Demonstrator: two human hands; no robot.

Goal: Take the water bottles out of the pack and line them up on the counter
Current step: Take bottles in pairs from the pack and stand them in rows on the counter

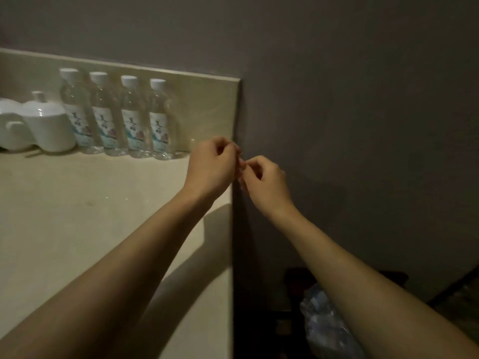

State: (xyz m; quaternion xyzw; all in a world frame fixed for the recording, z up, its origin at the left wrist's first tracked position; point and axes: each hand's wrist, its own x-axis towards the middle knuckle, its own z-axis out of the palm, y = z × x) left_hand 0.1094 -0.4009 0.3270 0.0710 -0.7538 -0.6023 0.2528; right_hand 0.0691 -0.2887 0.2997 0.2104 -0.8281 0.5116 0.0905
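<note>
Several clear water bottles [133, 117] with white caps and blue-and-white labels stand upright in a row along the back of the beige counter [77, 216]. Above the counter's right edge, right of the row, my left hand [211, 164] and my right hand [264, 181] meet with fingertips pinched together. Nothing shows between the fingers. Neither hand touches a bottle. The plastic-wrapped pack [324, 322] lies low in the dark, down to the right of the counter, partly hidden by my right forearm.
Two white lidded ceramic cups [46, 125] sit at the left end of the bottle row. A beige backsplash [207, 104] runs behind the bottles. A grey wall [350, 112] rises right of the counter's edge.
</note>
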